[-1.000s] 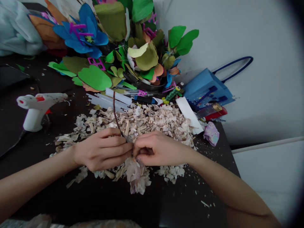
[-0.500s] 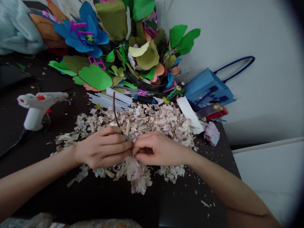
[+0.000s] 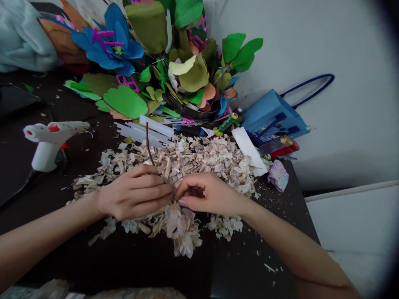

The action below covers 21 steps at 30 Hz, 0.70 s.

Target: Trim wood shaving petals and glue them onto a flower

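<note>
Slender brown twig (image 3: 149,149) — between the hands (image 3: 134,193); curly wood shavings (image 3: 193,160) beneath

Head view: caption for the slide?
Left hand holds a thin twig over wood shavings; right hand curled beside it.

Two bare hands meet low at centre, fingertips almost touching.

The left hand (image 3: 134,193) lies back up, its fingers (image 3: 152,187) curled tightly together. The right hand (image 3: 208,195) arches over with its fingers (image 3: 190,202) bent inward, leaving a small hollow under the palm. The left forearm (image 3: 40,236) and right forearm (image 3: 296,245) slant in from opposite lower corners, wrists nearly straight.
</note>
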Motion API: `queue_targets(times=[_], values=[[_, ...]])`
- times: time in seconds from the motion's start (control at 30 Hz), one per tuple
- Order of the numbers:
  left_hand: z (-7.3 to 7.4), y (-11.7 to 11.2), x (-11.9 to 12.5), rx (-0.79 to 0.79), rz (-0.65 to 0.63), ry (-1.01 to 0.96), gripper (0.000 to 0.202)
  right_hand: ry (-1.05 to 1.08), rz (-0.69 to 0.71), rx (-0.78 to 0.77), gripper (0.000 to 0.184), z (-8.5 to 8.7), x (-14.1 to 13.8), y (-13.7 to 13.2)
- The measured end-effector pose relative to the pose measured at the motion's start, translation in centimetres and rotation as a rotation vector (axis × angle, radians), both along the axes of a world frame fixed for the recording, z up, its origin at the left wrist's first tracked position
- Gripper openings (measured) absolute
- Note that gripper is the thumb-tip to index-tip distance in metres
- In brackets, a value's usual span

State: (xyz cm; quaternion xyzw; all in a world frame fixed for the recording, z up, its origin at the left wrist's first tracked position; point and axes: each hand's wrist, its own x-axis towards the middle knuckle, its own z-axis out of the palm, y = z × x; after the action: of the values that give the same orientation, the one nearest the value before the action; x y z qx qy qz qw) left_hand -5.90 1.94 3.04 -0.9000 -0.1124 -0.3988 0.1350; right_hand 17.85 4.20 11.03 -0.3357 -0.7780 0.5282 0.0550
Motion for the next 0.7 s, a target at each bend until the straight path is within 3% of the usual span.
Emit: queue_targets(times=[0.33,0.57,0.7], values=[[0.15,-0.09,0.03,-0.028,-0.012,-0.003,0.018,-0.007,0.038,0.039,0.009,-0.31,0.01,-0.10],[0.03,0.07,-0.08,-0.039,-0.008,-0.019,0.019,0.026,-0.021,-0.040,0.008,-0.36,-0.11,-0.29],[0.13,0.05,-0.08,-0.031,0.011,-0.019,0.019,0.037,-0.033,0.003,0.007,-0.52,-0.12,-0.41]])
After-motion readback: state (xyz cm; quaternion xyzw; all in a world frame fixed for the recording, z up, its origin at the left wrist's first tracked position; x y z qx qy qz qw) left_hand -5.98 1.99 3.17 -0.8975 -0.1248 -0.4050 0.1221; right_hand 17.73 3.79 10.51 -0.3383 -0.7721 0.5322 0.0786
